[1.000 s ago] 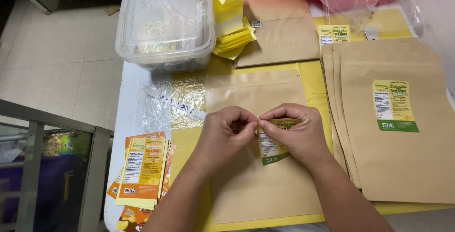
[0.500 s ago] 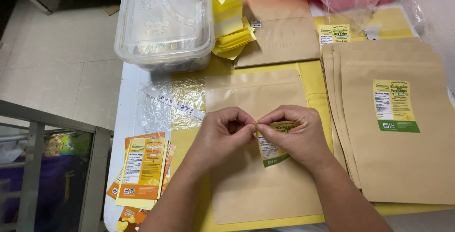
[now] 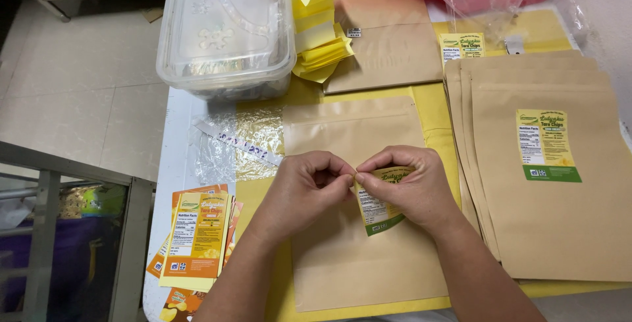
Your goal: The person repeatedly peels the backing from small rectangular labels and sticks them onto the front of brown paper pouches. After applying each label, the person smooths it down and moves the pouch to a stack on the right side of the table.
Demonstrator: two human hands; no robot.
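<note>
Basically one head view: left hand [image 3: 304, 187] and right hand [image 3: 413, 187] meet fingertip to fingertip over a blank kraft pouch [image 3: 359, 203] lying mid-tabletop near the front edge. Both pinch the top corner of a yellow-green label sticker [image 3: 380, 209], fingers closed tight on it, sticker curled against the right palm. Stack of labelled pouches [image 3: 546, 177] along the right edge, orange label sheets [image 3: 197, 236] at the front-left corner, clear plastic tub [image 3: 227, 29] at the back-left edge
</note>
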